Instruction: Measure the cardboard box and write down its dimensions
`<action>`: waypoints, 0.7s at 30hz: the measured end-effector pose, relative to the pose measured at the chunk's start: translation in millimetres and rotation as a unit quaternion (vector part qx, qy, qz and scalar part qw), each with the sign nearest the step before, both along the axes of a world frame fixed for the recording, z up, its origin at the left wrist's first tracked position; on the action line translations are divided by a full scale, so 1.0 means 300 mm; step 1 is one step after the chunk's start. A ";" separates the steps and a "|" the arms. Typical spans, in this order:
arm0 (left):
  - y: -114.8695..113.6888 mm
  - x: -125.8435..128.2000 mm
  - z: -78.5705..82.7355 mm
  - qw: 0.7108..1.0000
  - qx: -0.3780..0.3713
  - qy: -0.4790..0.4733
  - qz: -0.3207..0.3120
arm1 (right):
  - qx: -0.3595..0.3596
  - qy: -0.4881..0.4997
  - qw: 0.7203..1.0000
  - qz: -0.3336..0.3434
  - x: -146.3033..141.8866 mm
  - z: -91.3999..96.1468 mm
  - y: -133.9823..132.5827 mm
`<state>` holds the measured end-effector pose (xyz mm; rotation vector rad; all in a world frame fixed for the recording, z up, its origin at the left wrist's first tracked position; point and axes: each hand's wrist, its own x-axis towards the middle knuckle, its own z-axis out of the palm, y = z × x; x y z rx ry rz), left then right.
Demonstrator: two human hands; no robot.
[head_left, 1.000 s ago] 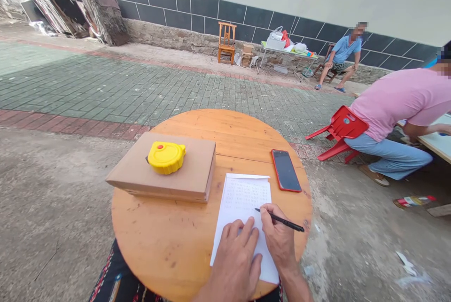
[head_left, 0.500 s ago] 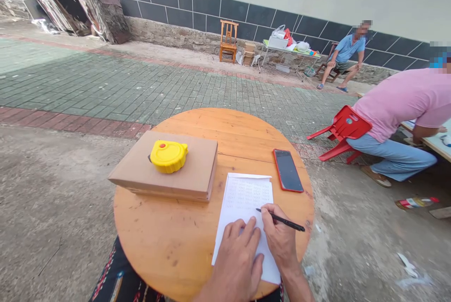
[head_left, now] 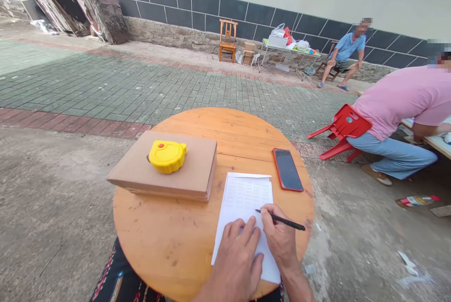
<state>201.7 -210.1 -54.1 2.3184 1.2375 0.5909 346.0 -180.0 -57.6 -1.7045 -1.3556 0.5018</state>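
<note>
White paper [head_left: 246, 198] with rows of small handwritten marks lies on the round wooden table [head_left: 169, 250] in front of me. My left hand [head_left: 239, 255] rests on its lower part, fingers stretched out. In my right hand [head_left: 280, 236] is a black pen [head_left: 285, 221], pinched between thumb and fingers, its tip at the paper beneath the written rows. A phone [head_left: 288, 169] in a red case lies to the right of the sheet. Left of the paper sits a closed cardboard box [head_left: 190, 170], and a yellow tape measure [head_left: 167, 156] lies on top of it.
A person in a pink shirt [head_left: 398, 100] sits on a red plastic chair [head_left: 350, 123] at another table on the right. Another person in blue [head_left: 348, 53] sits by the wall. Near them stand a folding table [head_left: 292, 48] with bags and a wooden chair [head_left: 228, 41].
Almost nothing differs; both hands and the pen hold nearly the same place on the paper. The view has shifted very slightly.
</note>
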 end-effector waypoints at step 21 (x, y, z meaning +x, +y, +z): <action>0.000 -0.001 0.002 0.999 0.032 0.011 -0.001 | -0.002 0.042 0.998 -0.038 -0.001 -0.008 -0.001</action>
